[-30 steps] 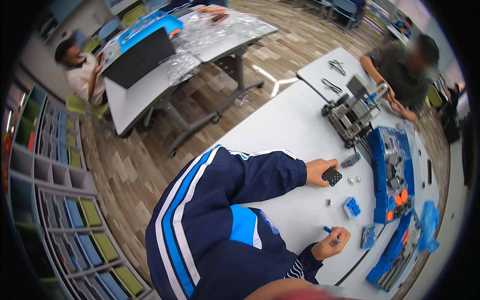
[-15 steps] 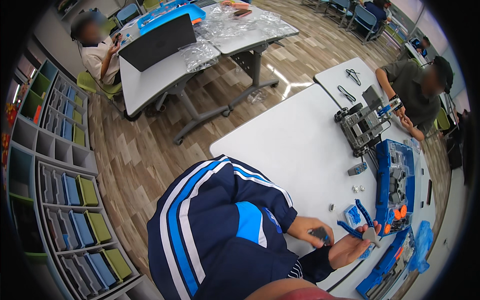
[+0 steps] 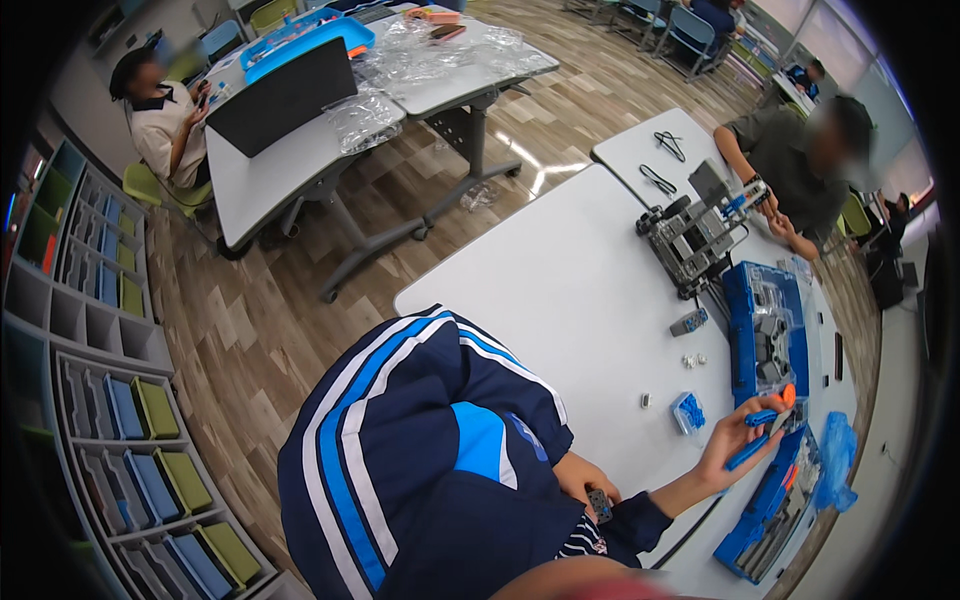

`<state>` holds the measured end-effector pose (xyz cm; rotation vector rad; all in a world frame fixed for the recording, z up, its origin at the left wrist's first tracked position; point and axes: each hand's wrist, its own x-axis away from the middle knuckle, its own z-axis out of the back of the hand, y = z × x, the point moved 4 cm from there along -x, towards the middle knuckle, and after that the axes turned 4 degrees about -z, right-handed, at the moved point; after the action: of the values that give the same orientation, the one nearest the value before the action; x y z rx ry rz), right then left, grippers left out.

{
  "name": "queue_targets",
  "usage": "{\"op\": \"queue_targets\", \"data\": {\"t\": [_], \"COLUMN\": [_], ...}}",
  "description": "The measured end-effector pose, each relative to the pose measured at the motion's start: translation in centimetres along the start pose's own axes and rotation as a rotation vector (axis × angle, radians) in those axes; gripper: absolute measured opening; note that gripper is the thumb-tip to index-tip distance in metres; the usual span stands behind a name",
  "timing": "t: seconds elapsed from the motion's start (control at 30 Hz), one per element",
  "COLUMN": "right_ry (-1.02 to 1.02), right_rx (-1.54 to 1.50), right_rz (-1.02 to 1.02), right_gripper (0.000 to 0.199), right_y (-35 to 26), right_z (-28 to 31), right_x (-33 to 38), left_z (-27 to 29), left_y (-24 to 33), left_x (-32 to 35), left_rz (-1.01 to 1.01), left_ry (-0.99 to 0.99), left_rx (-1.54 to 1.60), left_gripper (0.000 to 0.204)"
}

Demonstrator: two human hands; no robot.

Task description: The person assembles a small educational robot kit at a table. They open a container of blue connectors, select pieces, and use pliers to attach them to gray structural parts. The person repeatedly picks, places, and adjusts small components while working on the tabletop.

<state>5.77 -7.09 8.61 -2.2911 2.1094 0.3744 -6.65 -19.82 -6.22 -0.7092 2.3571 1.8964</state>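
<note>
My right hand [image 3: 728, 455], reaching out over the table, is closed on a pliers-like tool [image 3: 757, 445] with two blue handles and a grey head. The tool is beside the blue parts case and partly hidden by my fingers. Close to my body, my left hand [image 3: 578, 478] holds a small dark grey part [image 3: 600, 505] with holes in it; its exact kind is hard to make out. A small clear box of blue pieces [image 3: 688, 412] sits on the table between my hands and the case.
A blue case [image 3: 742, 340] and a second blue tray [image 3: 735, 555] of metal parts line the table's right side. Near them are a blue plastic bag [image 3: 838, 450], a grey block [image 3: 688, 322] and small fittings [image 3: 694, 361]. A wheeled metal robot [image 3: 690, 245] stands before a person opposite.
My right hand has moved away and up with the tool, toward the blue case. My left hand has drawn back toward my body with the grey part. The view has shifted slightly.
</note>
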Motion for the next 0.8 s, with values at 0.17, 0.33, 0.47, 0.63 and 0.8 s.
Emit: {"op": "queue_targets", "data": {"t": [0.17,0.33,0.47,0.63,0.8], "right_ry": [-0.123,-0.225,-0.277,-0.239,-0.084], "right_rx": [0.094,0.065,0.066,0.374,0.635], "right_rz": [-0.077,0.024,0.029,0.121,0.226], "right_gripper": [0.035,0.028,0.027,0.031,0.030], "right_y": [-3.0,-11.6,-19.9,-23.3,-17.6], "right_z": [-3.2,-4.9,-3.7,-5.0,-7.7], "right_x": [-4.2,-12.0,-19.9,-22.0,-15.8], "left_z": [-1.3,-1.9,-3.5,-4.7,-3.0], "left_y": [-0.3,0.8,3.1,5.1,9.1], "left_x": [-0.8,-2.3,-3.4,-4.2,-5.0], "left_rz": [0.087,0.219,0.164,0.202,0.143], "left_ry": [-0.029,-0.039,-0.099,-0.136,-0.332], "left_rx": [0.177,0.407,0.737,0.727,0.079], "left_gripper": [0.045,0.033,0.030,0.034,0.040]}}
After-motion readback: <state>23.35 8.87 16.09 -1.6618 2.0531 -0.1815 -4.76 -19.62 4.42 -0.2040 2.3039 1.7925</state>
